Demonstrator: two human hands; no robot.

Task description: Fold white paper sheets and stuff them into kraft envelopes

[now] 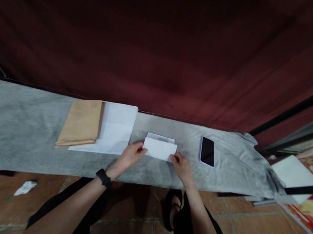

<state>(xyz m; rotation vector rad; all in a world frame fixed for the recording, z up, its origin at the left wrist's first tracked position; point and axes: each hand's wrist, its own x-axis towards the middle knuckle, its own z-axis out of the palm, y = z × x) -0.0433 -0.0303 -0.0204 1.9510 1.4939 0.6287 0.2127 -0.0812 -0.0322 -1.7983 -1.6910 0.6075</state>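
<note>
A folded sheet of white paper [159, 149] is held by its two ends over the grey cloth, a second layer showing behind its upper edge. My left hand [132, 153] pinches the left end between thumb and fingers. On the right end, my right hand [182, 166] has a similar pinch. Left of my hands lies a stack of white paper sheets [117, 126], partly covered by a pile of brown envelopes [81, 123].
A phone [207, 151] with a pale purple edge lies right of my hands. Grey cloth [24, 127] covers the narrow table. Behind it hangs a dark red curtain [166, 55]. A crumpled white tissue [25, 188] is on the tiled floor, and black bars [303, 104] stand at the right.
</note>
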